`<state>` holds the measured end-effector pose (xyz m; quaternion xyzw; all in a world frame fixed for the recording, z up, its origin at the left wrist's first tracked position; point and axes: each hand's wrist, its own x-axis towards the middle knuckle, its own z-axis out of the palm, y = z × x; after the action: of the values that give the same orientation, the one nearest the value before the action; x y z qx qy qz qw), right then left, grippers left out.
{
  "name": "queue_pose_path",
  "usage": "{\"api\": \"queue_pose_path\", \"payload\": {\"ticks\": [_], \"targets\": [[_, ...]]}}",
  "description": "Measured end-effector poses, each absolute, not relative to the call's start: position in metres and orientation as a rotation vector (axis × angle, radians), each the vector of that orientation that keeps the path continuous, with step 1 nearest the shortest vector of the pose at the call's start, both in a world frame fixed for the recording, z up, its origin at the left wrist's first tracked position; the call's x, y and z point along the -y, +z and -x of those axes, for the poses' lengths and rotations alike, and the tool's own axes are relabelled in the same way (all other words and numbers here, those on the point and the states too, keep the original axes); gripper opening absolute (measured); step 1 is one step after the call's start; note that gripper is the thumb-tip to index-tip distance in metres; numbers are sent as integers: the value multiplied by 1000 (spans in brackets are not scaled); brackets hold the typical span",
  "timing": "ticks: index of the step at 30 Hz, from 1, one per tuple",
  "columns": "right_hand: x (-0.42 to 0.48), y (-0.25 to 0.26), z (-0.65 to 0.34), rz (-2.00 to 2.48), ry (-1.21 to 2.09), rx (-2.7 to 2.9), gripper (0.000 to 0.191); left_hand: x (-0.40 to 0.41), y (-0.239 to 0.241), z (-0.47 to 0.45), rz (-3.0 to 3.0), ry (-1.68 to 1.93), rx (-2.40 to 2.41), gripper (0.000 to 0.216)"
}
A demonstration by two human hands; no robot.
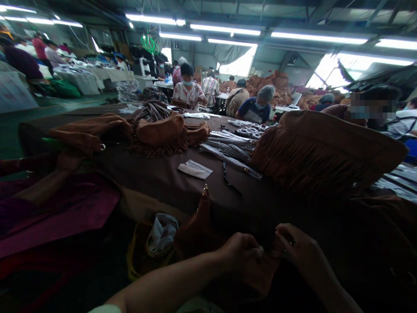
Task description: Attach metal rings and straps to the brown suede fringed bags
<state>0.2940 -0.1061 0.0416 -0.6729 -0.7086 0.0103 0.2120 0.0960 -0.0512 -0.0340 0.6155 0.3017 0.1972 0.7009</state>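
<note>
Head view: a brown suede bag piece [198, 230] sits low at the near edge of the table [156, 174], just in front of the person. Its long axis runs up and slightly right, and a small metal fitting [205, 191] tops its narrow upper end. The left hand [246, 254] and right hand [295, 248] meet at its lower right part, fingers curled tight and pinching the dark material between them; what exactly lies in the pinch is too dim to tell.

Just left of the piece stands an open yellow-rimmed bag [140, 261] with crumpled white plastic [163, 230] in it. Farther out on the table lie one flat white packet [194, 168], one large fringed bag [319, 152] at right, a heap of fringed brown bags [163, 130] at left, and a bundle of plastic-wrapped strips [228, 145] between them. Several people sit working at the far side.
</note>
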Motion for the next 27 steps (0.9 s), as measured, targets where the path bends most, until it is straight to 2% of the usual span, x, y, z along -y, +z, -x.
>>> {"api": "queue_pose_path", "payload": {"ticks": [8,15,21,24,27], "targets": [[109,38,-278,1688,-59,2179,28,51,-37,-97,-1232,544,-705,29],[108,50,-257,1837,297,2288,15,50,-34,-97,-1367,575,-713,24],[105,60,-255,1924,466,2280,20,54,-28,-92,-1742,637,-795,11],[104,58,-258,1898,542,2230,20,53,-27,-91,-1829,699,-746,12],[105,54,-258,1873,489,2244,18,54,-29,-91,-1795,707,-747,11]]}}
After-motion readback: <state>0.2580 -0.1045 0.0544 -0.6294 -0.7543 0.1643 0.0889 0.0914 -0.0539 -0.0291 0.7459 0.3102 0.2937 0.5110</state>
